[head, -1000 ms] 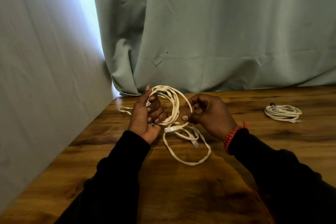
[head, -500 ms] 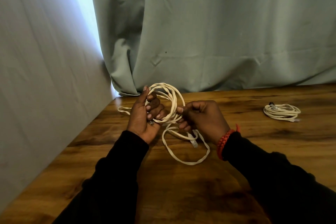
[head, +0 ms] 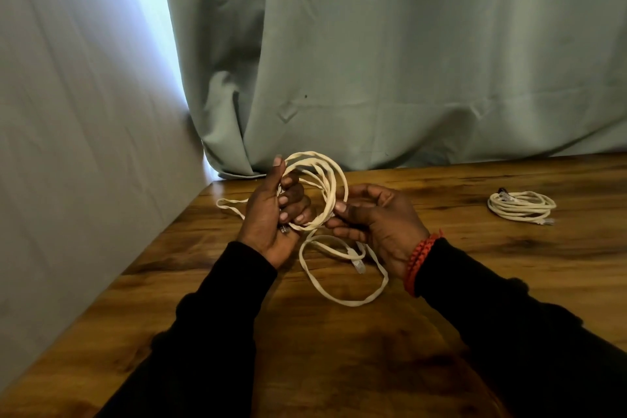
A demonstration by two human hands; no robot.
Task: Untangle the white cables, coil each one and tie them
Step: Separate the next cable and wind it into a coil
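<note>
A flat white cable is partly wound into loops above the wooden table. My left hand grips the left side of the loops, thumb up and fingers curled through them. At the loops' right side my right hand pinches the strand between thumb and fingers. The loose tail hangs down onto the table in a wide loop, with a clear plug lying inside it. Another stretch trails left behind my left hand. A second white cable lies coiled at the right.
A grey-green curtain hangs along the table's far edge. A pale cloth-covered wall runs down the left side. A red braided band circles my right wrist.
My right hand has moved left and up to the loops, bringing the strand against the coil. The left hand holds its place.
</note>
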